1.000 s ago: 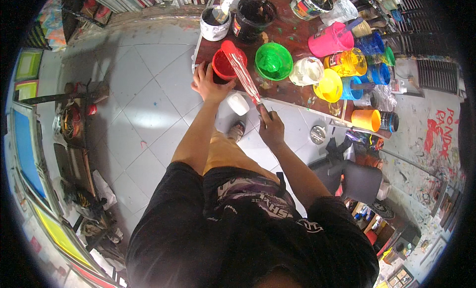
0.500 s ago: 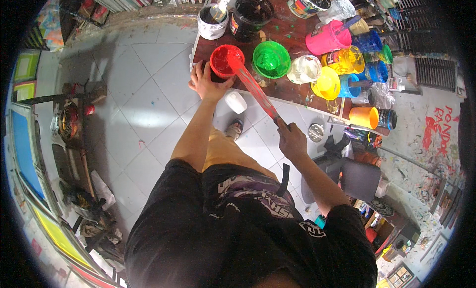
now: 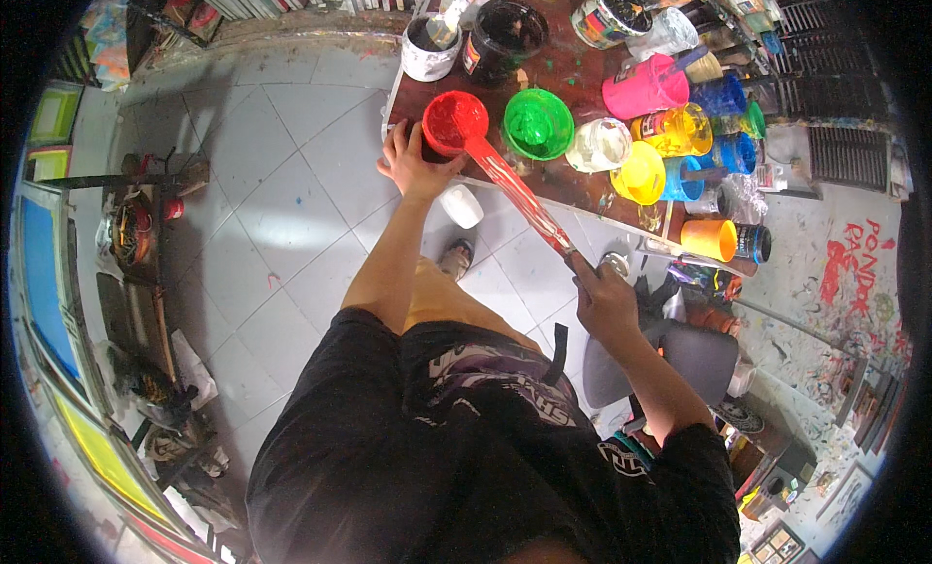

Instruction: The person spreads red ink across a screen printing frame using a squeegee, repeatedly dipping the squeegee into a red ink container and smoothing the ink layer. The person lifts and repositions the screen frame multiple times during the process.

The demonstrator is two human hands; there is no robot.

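Head view: I see the left grip (image 3: 417, 168) curved round the near side of a red plastic tub (image 3: 433, 117), round-mouthed, glossy paint (image 3: 448, 137) inside, on the paint-spotted brown table (image 3: 409, 104). Right of that grip slants a long, flat, red-streaked spatula (image 3: 515, 188), blade at the tub's rim, its near end clasped by the right grip (image 3: 602, 297).

2 hands (image 3: 419, 168) were in play, 1 long spatula (image 3: 519, 190), 1 red tub (image 3: 454, 125) by the worktop's (image 3: 413, 96) near-left corner! Its near edge showed 1 orange tub (image 3: 710, 240); toward its right edge stood 1 pink tub (image 3: 631, 88), 3 blue tubs (image 3: 684, 181)!
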